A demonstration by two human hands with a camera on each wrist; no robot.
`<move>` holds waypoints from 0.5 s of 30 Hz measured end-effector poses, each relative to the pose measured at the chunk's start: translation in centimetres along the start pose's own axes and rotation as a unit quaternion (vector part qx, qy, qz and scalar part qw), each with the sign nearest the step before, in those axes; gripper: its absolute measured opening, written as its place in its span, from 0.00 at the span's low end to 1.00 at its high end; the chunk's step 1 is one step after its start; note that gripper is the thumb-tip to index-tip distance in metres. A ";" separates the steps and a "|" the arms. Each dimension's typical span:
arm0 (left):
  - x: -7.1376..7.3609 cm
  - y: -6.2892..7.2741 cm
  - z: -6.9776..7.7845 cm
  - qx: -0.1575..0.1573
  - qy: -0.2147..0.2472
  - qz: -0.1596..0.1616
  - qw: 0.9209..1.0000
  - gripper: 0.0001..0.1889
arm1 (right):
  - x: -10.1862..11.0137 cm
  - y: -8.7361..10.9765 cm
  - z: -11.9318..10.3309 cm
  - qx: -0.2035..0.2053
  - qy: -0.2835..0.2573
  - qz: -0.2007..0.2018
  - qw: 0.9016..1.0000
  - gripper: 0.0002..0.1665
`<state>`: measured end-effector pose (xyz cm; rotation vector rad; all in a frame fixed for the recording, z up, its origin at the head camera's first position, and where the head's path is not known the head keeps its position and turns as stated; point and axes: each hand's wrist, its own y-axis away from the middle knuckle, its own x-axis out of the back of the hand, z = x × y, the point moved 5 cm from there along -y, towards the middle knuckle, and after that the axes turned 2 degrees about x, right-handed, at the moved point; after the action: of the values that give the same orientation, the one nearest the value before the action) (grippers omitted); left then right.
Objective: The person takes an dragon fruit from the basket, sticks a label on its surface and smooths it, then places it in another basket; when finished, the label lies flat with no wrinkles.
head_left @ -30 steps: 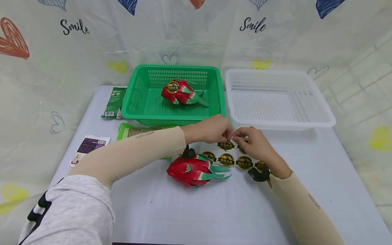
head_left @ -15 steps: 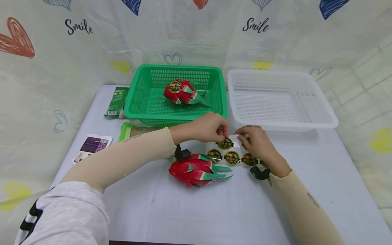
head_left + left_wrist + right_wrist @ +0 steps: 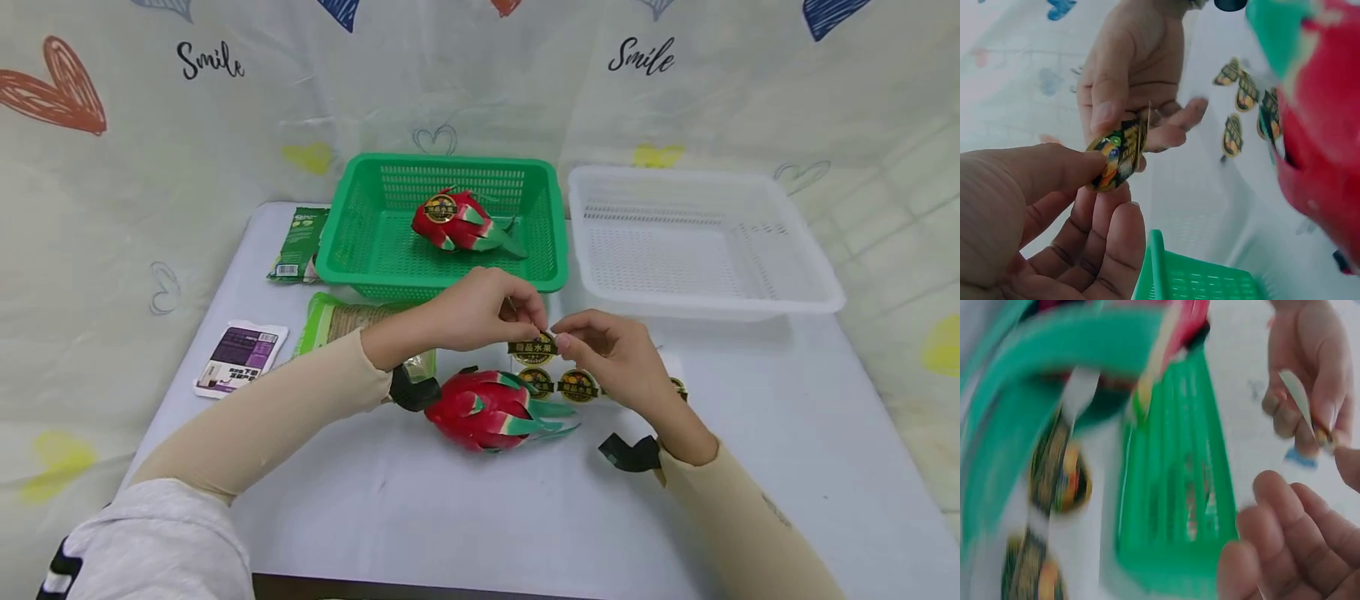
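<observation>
Between both hands a round black-and-gold fruit sticker (image 3: 1116,153) is held up, its edge bent in the right wrist view. My left hand (image 3: 483,308) pinches it between thumb and fingers. My right hand (image 3: 622,358) has its thumb and index finger at the opposite edge, seeming to pinch it; the other fingers are loosely bent. Below the hands lies a sheet of similar stickers (image 3: 577,386), partly hidden by the right hand. A red dragon fruit (image 3: 480,412) with green leaf tips lies in front of the sheet, close beneath the left wrist.
A green basket (image 3: 360,279) at the back holds another dragon fruit (image 3: 461,221) bearing a round sticker. Right of it stands a white basket (image 3: 705,304). To the left lie a green packet (image 3: 300,242), a purple-and-white packet (image 3: 240,358) and a green-edged bag (image 3: 322,321).
A sticker has come up off the sheet in the fingers. The left hand has shifted slightly left, and both hands have come together around the sticker. The fruits and baskets stay put.
</observation>
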<state>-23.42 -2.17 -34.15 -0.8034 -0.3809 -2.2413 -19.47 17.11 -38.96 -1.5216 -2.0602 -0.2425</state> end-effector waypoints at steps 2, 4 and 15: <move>0.1 0.9 -0.1 0.009 0.008 0.007 1.000 0.02 | -0.8 0.1 -0.7 -0.009 -0.046 -0.018 0.999 0.09; 0.0 1.8 -0.2 0.014 0.019 0.011 1.000 0.02 | -1.5 0.2 -1.4 -0.014 -0.084 -0.031 0.996 0.07; -0.2 7.3 -3.9 0.110 0.072 0.061 0.989 0.06 | -5.4 -0.2 -3.1 -0.080 -0.148 -0.060 0.984 0.09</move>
<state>-19.81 -9.11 -37.02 -0.5316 -0.4859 -2.0847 -17.59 11.21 -39.19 -1.6103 -2.4218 -0.2449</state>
